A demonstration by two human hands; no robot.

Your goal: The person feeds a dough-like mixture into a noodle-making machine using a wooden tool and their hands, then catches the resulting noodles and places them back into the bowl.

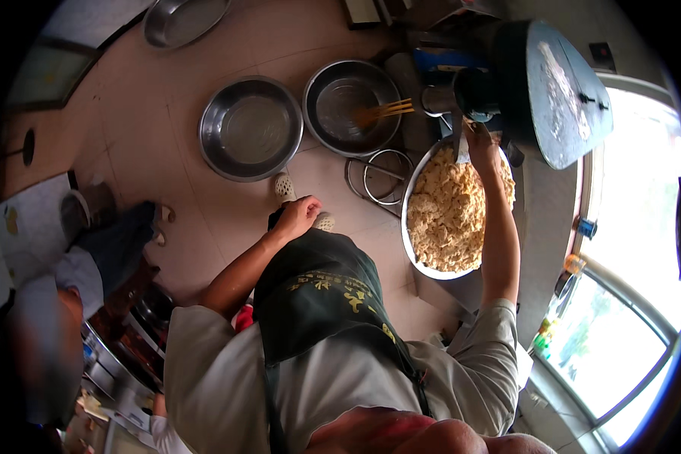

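Note:
My right hand (pixel 482 144) reaches over a large bowl (pixel 408 219) heaped with crumbly pale-yellow mixture (pixel 446 216). Its fingers are closed just under the dark cylindrical head (pixel 477 94) of a machine, beside a flat metal piece (pixel 461 147); exactly what they grip is hard to make out. My left hand (pixel 303 213) hangs in front of my dark apron (pixel 314 284) with its fingers curled and nothing visible in them.
Two steel basins (pixel 251 130) (pixel 333 79) lie on the tiled floor (pixel 189 189), one holding yellow sticks (pixel 390 107). A metal ring stand (pixel 378 178) lies beside them. A large blue-grey hopper (pixel 564 94) adjoins a bright window (pixel 620 340). A co-worker (pixel 76 280) is at the left.

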